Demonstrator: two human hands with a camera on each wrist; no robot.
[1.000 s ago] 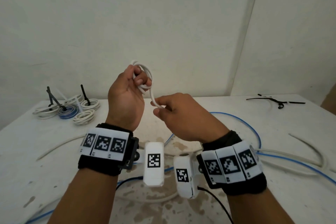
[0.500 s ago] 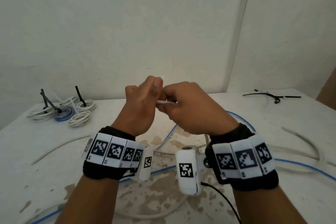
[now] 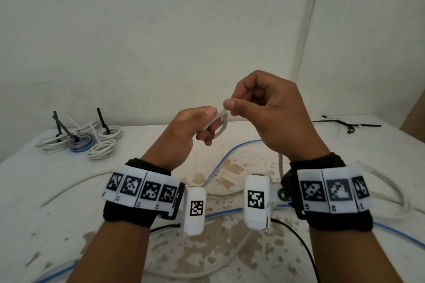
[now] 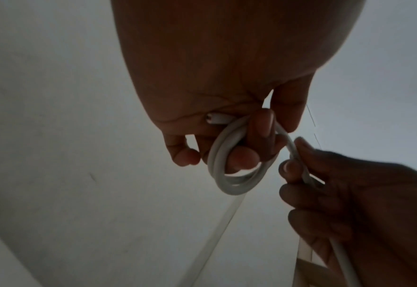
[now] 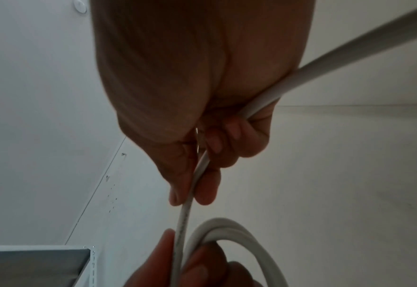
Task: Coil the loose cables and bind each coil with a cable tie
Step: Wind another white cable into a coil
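Left hand gripping small white cable coil (two loops), right hand pinching its free run

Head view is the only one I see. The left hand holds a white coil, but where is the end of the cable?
Observer: In the left wrist view the cut end sticks out against the palm of the left hand, beside the coil.
Operator: How many turns has the coil?
Observer: At least two show there, round the fingers.
Operator: And the right hand?
Observer: In the right wrist view the right hand pinches the cable between thumb and finger; the slack leaves past the heel of the palm.
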